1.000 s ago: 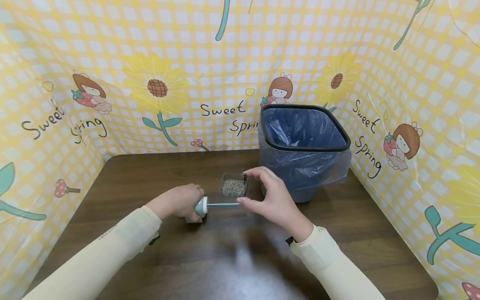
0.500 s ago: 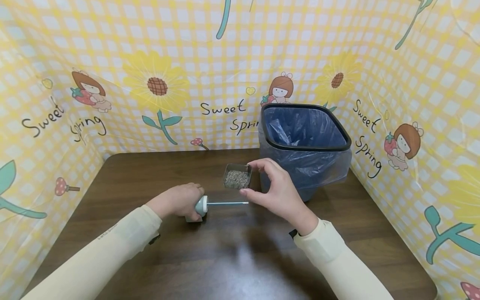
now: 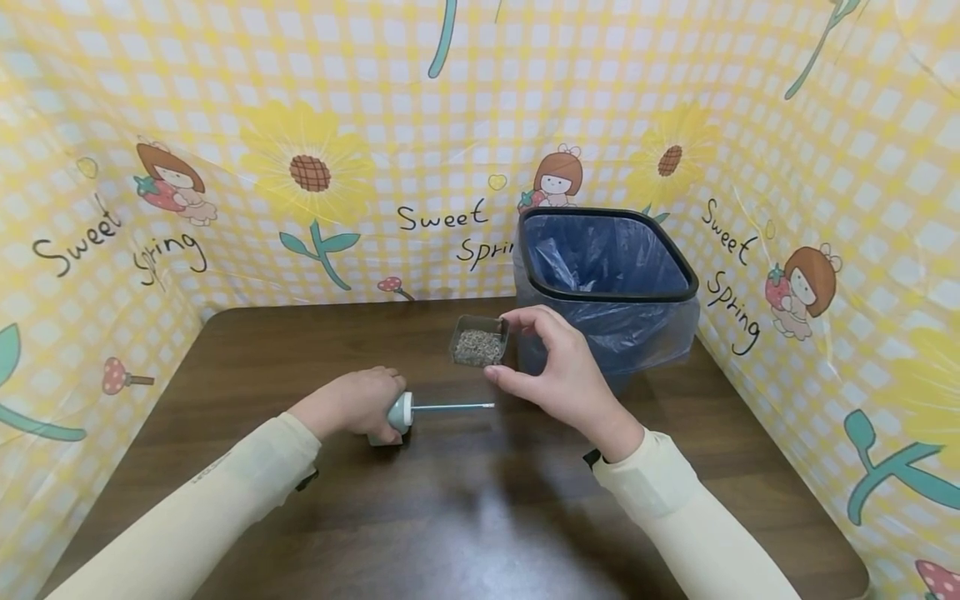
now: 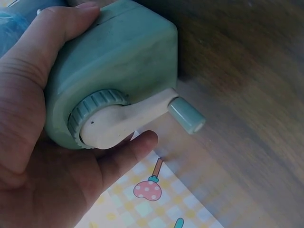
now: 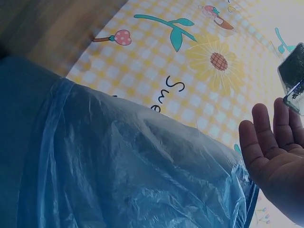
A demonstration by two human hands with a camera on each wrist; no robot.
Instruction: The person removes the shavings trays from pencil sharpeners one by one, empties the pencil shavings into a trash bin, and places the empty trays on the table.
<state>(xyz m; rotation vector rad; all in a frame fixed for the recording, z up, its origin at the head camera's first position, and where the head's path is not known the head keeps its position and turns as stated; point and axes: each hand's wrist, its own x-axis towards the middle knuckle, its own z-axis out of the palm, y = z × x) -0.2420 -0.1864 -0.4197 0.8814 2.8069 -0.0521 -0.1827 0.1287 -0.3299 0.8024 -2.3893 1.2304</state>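
My left hand point(image 3: 356, 406) grips a green crank pencil sharpener point(image 4: 137, 52) on the table, left of centre. The cream crank arm point(image 4: 130, 118) with its green knob shows in the left wrist view. A light blue pencil point(image 3: 453, 407) sticks out of the sharpener toward the right, level with the tabletop. My right hand point(image 3: 558, 367) pinches a small clear, dark-tinted shavings drawer point(image 3: 477, 340) between thumb and fingers, held above the table. Grey shavings point(image 3: 480, 346) lie inside it. At the right edge of the right wrist view only part of the drawer shows.
A trash bin point(image 3: 682, 296) with a black rim and a bluish plastic liner point(image 5: 118, 156) stands at the back right, just behind my right hand. Patterned yellow checked cloth point(image 3: 420, 125) walls the brown wooden table point(image 3: 300, 533) at the back and both sides.
My right hand has lifted the shavings drawer away from the pencil, up and slightly to the right. The pencil's end has come into sight. My left hand stays on the sharpener.
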